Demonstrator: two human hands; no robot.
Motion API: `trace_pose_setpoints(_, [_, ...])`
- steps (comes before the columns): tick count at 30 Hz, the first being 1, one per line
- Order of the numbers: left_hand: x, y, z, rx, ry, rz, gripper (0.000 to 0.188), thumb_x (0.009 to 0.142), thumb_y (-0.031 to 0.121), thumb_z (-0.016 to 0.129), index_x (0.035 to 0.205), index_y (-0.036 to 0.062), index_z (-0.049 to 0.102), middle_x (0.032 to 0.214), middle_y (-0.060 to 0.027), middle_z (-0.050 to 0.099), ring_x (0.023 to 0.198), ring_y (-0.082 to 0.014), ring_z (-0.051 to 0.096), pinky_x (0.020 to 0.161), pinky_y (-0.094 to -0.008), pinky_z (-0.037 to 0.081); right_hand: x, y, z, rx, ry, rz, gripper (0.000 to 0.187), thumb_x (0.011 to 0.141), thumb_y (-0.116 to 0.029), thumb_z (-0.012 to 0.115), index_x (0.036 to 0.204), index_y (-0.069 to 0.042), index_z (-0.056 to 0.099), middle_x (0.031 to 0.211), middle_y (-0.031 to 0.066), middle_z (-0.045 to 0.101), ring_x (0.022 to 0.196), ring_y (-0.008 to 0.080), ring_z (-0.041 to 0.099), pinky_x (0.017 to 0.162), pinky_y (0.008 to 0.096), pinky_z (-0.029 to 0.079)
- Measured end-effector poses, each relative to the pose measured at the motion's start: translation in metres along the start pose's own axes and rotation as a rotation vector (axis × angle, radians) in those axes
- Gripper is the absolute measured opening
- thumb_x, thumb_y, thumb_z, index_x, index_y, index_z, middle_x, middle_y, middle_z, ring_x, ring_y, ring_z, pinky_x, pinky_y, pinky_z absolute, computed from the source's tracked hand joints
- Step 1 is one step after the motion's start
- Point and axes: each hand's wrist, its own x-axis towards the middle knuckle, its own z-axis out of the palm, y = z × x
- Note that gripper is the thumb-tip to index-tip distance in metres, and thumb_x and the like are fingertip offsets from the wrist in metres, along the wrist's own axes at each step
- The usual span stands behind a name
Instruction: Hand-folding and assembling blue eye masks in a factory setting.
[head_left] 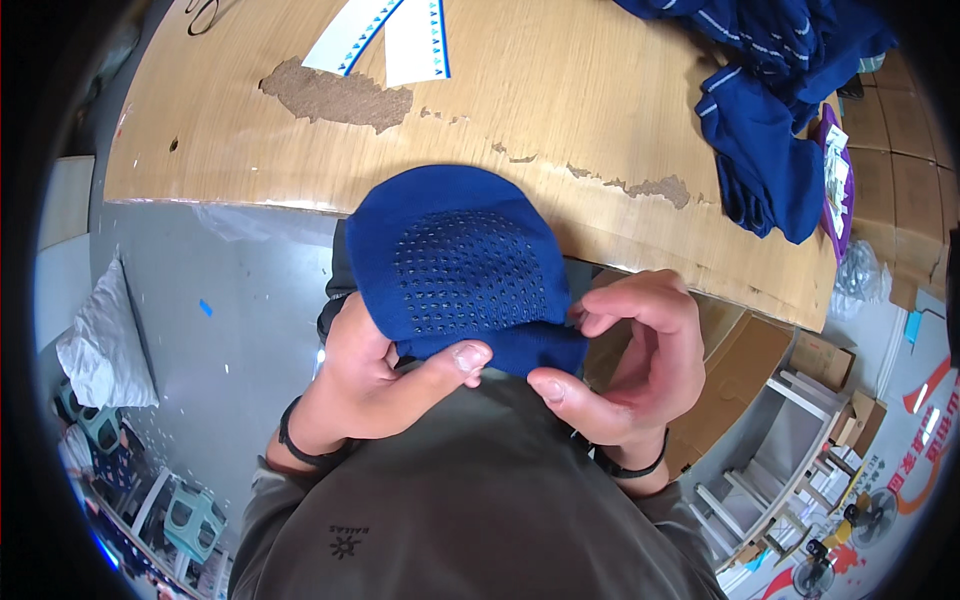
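A dark blue knit piece, which looks like a sock (455,215) with a patch of raised dark grip dots, lies spread over my left hand (385,375). That hand's thumb presses along the near edge, while the fingers are hidden beneath the fabric. The near edge is folded into a band. At its right end my right hand (635,360) is curved, thumb and fingers apart, their tips close to the fabric. Whether those tips touch it I cannot tell. Two white cards (415,45) with blue patterned edges lie farther off on the wooden table (540,110).
Blue knit pieces with white lines (765,130) are heaped at the table's right, beside a purple container (835,185) of small white pieces. Patches of surface are worn off the table (330,95). A cardboard box (730,390) is below right; a white sack (110,340) sits on the left floor.
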Motion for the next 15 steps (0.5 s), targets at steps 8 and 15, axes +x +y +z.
trace_pose_setpoints(8, [-0.004,-0.010,-0.005,0.048,-0.050,-0.013,0.030,0.083,-0.008,0.063,0.113,-0.0032,0.063,0.106,-0.0097,0.067,0.091,-0.0144,0.063,0.082,-0.0275,0.048,-0.024,0.011,0.011,0.504,-0.171,0.615,0.047,0.075,-0.013,0.083,0.109,0.003,0.055,0.096,0.0097,0.065,0.085,0.0140,0.065,0.075,0.0285,0.055])
trace_pose_setpoints(15, [-0.002,-0.028,-0.009,0.122,-0.196,0.034,0.038,0.084,-0.009,0.059,0.121,-0.0045,0.056,0.106,-0.0088,0.065,0.093,-0.0177,0.062,0.085,-0.0303,0.048,-0.031,0.023,0.020,0.523,-0.144,0.561,0.024,0.072,-0.003,0.080,0.095,-0.001,0.073,0.091,0.0075,0.067,0.080,0.0125,0.064,0.069,0.0240,0.050])
